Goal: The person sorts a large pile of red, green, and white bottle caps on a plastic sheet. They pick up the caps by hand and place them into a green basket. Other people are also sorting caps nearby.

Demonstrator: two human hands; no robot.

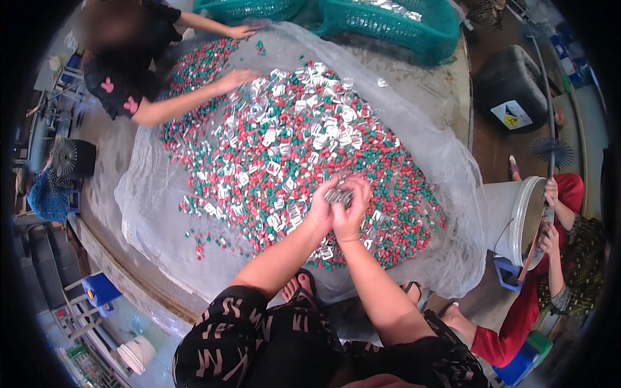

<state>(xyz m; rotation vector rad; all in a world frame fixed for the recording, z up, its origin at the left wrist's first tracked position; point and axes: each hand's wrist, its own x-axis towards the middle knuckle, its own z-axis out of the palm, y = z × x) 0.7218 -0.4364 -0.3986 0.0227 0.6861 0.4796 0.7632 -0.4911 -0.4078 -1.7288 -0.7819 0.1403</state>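
Observation:
Cupped together over the pile, my left hand (319,208) and my right hand (353,215) hold a bunch of small silver metal pieces (339,196). Their exact shape is partly hidden by my fingers. Below them spreads a wide heap of small red and green pellets (404,184). Many flat silver metal parts, some shaped like slotted buckles (270,137), lie mixed through it. The heap rests on a whitish mesh net (453,168). Across the pile at the upper left, a co-worker's hand (238,79) touches the heap, and their other hand (242,31) reaches to the net's far edge.
Green plastic baskets (414,32) stand along the far side, one with shiny parts inside. To the right are a black jerrycan (511,87) and a white bucket (517,213), where another person's hands (550,236) hold a rod. A blue stool (100,291) stands lower left.

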